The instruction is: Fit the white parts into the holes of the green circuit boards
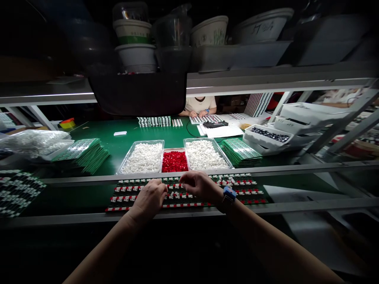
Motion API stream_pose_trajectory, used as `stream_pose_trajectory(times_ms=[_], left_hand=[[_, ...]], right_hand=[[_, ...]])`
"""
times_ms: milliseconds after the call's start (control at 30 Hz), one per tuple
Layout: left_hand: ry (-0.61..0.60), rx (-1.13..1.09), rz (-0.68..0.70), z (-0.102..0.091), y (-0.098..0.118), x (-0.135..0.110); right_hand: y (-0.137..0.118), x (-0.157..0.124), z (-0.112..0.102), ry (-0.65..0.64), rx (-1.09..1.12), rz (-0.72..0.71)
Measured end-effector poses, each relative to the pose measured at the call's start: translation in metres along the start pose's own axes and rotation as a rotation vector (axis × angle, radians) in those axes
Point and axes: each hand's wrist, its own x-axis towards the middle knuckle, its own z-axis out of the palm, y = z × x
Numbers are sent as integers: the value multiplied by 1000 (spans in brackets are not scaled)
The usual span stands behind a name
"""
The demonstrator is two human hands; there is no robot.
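The left hand (149, 200) and right hand (201, 187) are held narrowly curled over green circuit boards (237, 193). Whether anything is gripped cannot be told.

The head-worn camera looks forward and down; the circuit boards (245, 193) lie closest beneath it.

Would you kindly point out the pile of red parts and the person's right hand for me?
Pile of red parts (174, 161), head view, middle of the pile.
Right hand (201, 187), head view, back of the hand.

Dark handwritten marks on white basin (262, 27), top shelf; too blurred to read.
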Motion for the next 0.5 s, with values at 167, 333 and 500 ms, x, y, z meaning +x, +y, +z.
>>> stream_pose_trajectory(times_ms=[167,333,500], left_hand=[[17,10,26,0,-1,-1],[12,-78,9,-2,-2,-2],[43,-137,-59,-2,8,0]], right_hand=[[1,0,0,22,-53,-26],[0,-2,-1,-2,-21,-11],[-1,-1,3,-24,-14,-30]])
